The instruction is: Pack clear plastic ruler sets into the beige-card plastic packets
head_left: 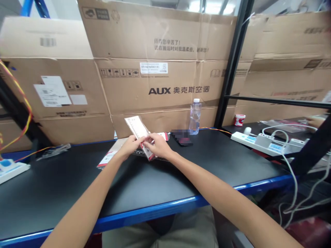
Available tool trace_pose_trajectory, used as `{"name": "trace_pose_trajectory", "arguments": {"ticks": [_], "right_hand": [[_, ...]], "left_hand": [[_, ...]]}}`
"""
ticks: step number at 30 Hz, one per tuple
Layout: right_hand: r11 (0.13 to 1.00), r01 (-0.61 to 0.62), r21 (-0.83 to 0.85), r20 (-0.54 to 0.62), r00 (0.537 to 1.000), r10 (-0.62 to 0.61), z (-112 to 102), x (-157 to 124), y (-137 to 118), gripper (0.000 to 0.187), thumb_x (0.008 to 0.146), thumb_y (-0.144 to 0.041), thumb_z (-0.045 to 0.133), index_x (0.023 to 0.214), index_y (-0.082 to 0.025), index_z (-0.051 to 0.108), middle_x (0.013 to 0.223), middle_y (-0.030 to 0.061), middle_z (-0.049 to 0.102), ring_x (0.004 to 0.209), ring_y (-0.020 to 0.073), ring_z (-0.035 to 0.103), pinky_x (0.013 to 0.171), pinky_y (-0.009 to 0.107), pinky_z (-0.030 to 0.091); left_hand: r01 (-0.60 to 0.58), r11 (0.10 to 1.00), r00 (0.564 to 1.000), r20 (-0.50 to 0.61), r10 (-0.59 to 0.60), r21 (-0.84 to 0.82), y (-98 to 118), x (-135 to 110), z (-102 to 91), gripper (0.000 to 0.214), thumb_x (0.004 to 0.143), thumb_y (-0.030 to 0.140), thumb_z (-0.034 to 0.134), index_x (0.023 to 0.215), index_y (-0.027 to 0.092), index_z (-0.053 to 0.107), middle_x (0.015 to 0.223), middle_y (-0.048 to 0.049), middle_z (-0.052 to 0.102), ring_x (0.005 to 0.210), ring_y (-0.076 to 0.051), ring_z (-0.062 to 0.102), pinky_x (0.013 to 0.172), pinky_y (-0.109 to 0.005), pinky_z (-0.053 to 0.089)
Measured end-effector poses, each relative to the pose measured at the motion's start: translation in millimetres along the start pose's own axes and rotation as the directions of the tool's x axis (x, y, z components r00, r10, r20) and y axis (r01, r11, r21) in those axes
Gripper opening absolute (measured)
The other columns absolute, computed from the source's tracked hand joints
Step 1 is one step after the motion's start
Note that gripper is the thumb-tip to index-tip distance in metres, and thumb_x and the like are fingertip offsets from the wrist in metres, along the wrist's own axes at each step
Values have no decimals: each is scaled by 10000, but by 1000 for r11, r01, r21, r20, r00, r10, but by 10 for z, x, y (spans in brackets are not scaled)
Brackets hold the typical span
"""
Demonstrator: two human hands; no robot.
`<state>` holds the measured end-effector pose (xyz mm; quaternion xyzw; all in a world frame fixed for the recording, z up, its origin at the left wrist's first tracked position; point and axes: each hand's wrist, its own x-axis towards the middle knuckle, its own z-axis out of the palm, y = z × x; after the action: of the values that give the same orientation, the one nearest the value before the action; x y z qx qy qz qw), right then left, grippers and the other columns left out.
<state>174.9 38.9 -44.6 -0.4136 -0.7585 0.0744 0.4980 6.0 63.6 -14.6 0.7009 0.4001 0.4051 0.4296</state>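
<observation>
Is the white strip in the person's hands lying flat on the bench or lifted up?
Lifted: the left hand and right hand grip the white printed strip at its lower part, and its top end tilts up above the black bench.

Black print reading "AUX 奥克斯空调" stands on a brown corrugated cardboard carton [178, 82]. The brown cardboard carton stacked above it [124, 31] carries a printed Chinese line opening "师傅您辛苦了!".
</observation>
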Motion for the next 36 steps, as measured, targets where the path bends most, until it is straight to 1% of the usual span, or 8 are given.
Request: {"name": "trace_pose_trajectory", "arguments": {"ticks": [4,11,14,20,25,30,32,36], "right_hand": [[975,-159,158,29,987,156,-12,30,156,200,872,-215,575,1037,-164,677,1049,86,716,905,188,666,807,307,521],[770,-290,568,-36,926,375,-134,109,85,162,730,-269,680,854,-165,678,829,21,706,752,156,646,663,261,524],[679,-334,654,51,915,401,-202,119,-17,205,715,-310,685,842,-149,683,798,29,688,705,145,624,581,235,504],[876,-229,425,-61,958,280,-255,75,-112,151,751,-255,615,853,-177,695,815,14,677,673,136,626,564,232,527],[767,-355,535,123,931,345,-256,63,-180,33,743,-196,612,729,-169,622,667,-6,642,587,129,634,565,239,549],[606,-447,658,285,893,349,-278,63,-304,131,792,-163,582,868,-160,689,796,17,713,700,126,677,741,264,588],[609,-479,632,309,876,369,-290,63,-336,171,785,-145,583,906,-153,704,796,26,719,681,129,673,710,267,590],[751,-484,449,286,874,392,-309,64,-335,113,755,-127,606,775,-132,717,633,27,676,583,134,633,543,224,531]], "left_hand": [[28,999,999,21,-27,-36,-22,18,-7,356,751,450,723,884,120,745,840,-96,766,784,-259,693,715,-340,533],[-53,987,999,-1,53,-152,38,3,-10,552,753,561,738,1061,104,708,998,-126,763,898,-286,703,841,-410,546],[-92,982,996,-12,91,-165,62,-3,-19,598,759,578,737,1141,123,669,1046,-124,752,937,-284,698,835,-407,555],[-107,986,994,-32,104,-131,71,-9,-26,594,763,607,719,1119,139,640,1021,-108,742,907,-269,691,755,-362,561],[-129,991,991,-42,127,-41,14,-9,-33,593,733,632,729,1043,135,637,936,-87,723,796,-232,669,651,-309,531],[-53,987,997,48,61,-153,27,-25,-44,592,797,618,677,1174,169,591,931,-58,701,760,-198,650,633,-295,537],[-25,990,998,52,33,-141,33,-25,-34,577,812,625,654,1169,176,592,850,-37,685,674,-173,618,577,-273,510],[-15,993,1000,20,17,-116,4,0,1,490,807,631,642,974,170,623,716,-4,625,584,-150,560,523,-255,457]]}}
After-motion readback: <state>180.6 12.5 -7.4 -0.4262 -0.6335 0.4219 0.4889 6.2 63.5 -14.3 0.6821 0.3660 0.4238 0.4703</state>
